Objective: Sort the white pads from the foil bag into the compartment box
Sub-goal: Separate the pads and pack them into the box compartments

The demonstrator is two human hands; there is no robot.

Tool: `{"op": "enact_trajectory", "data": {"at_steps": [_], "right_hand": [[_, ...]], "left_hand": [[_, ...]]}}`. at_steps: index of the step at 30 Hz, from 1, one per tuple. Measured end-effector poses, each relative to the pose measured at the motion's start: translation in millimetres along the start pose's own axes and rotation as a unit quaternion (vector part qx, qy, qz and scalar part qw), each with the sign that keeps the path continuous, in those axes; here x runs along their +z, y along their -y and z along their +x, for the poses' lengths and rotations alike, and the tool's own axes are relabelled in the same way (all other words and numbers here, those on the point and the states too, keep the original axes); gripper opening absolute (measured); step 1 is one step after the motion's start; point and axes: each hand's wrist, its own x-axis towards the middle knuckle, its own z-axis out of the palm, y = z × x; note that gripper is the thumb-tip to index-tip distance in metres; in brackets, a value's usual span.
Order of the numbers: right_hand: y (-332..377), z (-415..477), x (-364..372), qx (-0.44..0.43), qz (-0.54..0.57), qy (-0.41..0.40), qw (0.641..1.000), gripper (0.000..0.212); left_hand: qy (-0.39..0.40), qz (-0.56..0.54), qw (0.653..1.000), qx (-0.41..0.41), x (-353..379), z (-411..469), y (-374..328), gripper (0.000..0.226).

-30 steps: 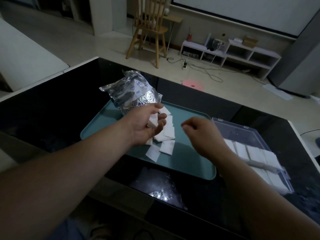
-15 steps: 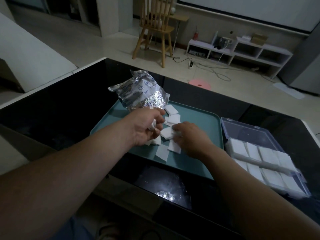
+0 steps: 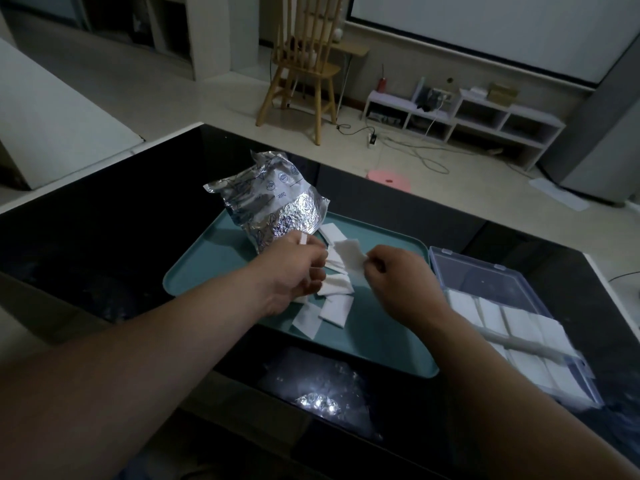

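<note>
A crumpled foil bag (image 3: 273,206) lies at the far left of a teal tray (image 3: 214,261). Several white pads (image 3: 334,308) lie loose in a heap on the tray. My left hand (image 3: 294,268) hovers over the heap with its fingers curled round some white pads, one edge showing above the knuckles. My right hand (image 3: 394,271) pinches a single white pad (image 3: 349,254), lifted off the tray. To the right stands the clear compartment box (image 3: 485,271); white pads fill its near compartments.
The tray and box sit on a black glossy table (image 3: 86,237). The box's clear lid is folded open at the back. Beyond the table are a wooden chair (image 3: 304,67), a pink stool (image 3: 389,178), floor cables and a low white shelf (image 3: 460,116).
My right hand went down onto the pad heap and has now come up pinching one pad. My left hand stayed over the heap, holding its pads.
</note>
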Motion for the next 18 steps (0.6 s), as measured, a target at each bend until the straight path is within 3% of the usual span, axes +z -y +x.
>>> {"op": "enact_trajectory", "data": {"at_steps": [3, 5, 7, 9, 13, 15, 18], "right_hand": [[10.2, -5.3, -9.9, 0.022, 0.012, -0.020, 0.999, 0.025], [22.5, -10.6, -13.8, 0.017, 0.026, -0.012, 0.999, 0.028], [33.8, -16.1, -14.7, 0.002, 0.046, 0.009, 0.999, 0.028], [37.7, -18.8, -16.6, -0.006, 0.079, 0.029, 0.996, 0.028], [31.2, -20.7, -29.5, 0.016, 0.199, 0.090, 0.976, 0.022], [24.9, -19.7, -33.5, 0.041, 0.221, 0.048, 0.973, 0.020], [18.9, -19.1, -36.3, 0.056, 0.192, -0.086, 0.976, 0.013]], "left_hand": [[0.002, 0.004, 0.998, 0.066, 8.8, 1.3, 6.1, 0.015], [0.026, 0.005, 0.996, 0.088, 16.1, -0.3, 9.7, 0.025], [0.065, 0.000, 0.994, 0.086, 22.4, -3.1, 13.0, 0.036], [0.080, 0.011, 0.993, 0.082, 26.1, -3.2, 14.9, 0.032], [0.042, -0.049, 0.997, 0.032, 20.6, -1.7, 9.8, 0.020], [0.037, -0.120, 0.992, -0.017, 14.2, -0.3, 4.0, 0.018], [0.063, -0.178, 0.979, -0.083, 9.4, -0.8, -0.1, 0.022]]}}
